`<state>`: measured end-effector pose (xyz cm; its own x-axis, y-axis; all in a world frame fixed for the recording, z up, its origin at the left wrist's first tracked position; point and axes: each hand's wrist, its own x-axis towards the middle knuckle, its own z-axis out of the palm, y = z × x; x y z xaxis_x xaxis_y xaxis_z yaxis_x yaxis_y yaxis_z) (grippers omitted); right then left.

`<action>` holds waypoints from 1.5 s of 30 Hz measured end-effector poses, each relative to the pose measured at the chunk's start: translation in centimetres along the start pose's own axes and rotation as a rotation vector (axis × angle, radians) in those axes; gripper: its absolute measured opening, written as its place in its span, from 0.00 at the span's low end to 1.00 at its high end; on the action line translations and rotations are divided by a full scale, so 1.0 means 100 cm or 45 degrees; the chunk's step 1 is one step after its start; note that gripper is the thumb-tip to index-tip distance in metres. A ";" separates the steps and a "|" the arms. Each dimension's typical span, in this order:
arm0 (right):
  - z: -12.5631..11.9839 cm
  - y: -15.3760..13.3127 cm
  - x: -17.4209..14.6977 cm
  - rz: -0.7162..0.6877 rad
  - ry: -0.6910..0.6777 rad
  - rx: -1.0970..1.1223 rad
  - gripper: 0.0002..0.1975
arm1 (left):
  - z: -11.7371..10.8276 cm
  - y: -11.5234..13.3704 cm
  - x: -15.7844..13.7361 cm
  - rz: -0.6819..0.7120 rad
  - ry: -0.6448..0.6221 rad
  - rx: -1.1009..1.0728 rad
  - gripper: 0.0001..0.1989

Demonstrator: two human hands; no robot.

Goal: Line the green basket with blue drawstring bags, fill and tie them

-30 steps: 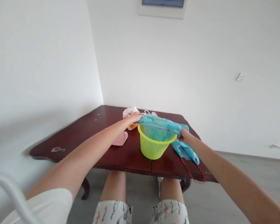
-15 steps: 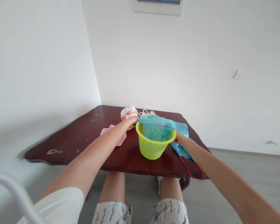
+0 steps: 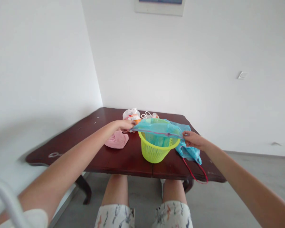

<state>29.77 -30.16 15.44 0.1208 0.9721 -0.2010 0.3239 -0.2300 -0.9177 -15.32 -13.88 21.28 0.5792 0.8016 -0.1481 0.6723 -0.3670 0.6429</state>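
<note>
A yellow-green perforated plastic basket (image 3: 155,154) stands upright on the table in front of me. Over its mouth stretches a thin blue plastic bag (image 3: 158,128) with a reddish string along its edge; part of the bag hangs down inside the basket. My left hand (image 3: 126,125) pinches the bag's edge at the left, just outside the rim. At the right, my right hand (image 3: 192,139) grips the other end of that edge. Beneath and behind my right hand lies more crumpled blue plastic bag material (image 3: 190,153), with a red drawstring (image 3: 192,174) hanging over the table's front edge.
Left of the basket, a folded pink cloth (image 3: 117,140) lies on the dark red wooden table (image 3: 130,161). Behind it sit a white and orange plastic bag (image 3: 131,114) and another white bag with handles (image 3: 148,115). White walls rise behind and to the left.
Both hands have moved outward from the basket's rim, left hand leftward and right hand rightward. The bag's edge is now pulled wider and straighter across the basket, which stays in place.
</note>
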 end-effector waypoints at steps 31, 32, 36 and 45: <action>0.102 0.034 -0.071 -1.065 0.293 -0.643 0.07 | 0.111 -0.024 -0.065 1.438 0.627 0.897 0.10; 0.104 0.034 -0.073 -1.047 0.237 -0.710 0.06 | 0.114 -0.027 -0.067 1.432 0.572 0.906 0.09; 0.106 0.017 -0.092 -1.060 0.295 -0.821 0.09 | 0.109 -0.030 -0.083 1.322 0.412 0.844 0.13; 0.114 -0.073 -0.050 -0.950 0.005 -0.804 0.17 | 0.065 0.084 -0.043 0.670 0.158 0.523 0.24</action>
<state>16.04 -32.84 19.27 -0.3165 0.8778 0.3594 0.7611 0.4612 -0.4561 -9.20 -23.48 22.43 0.8366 0.5062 0.2096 0.4498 -0.8530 0.2646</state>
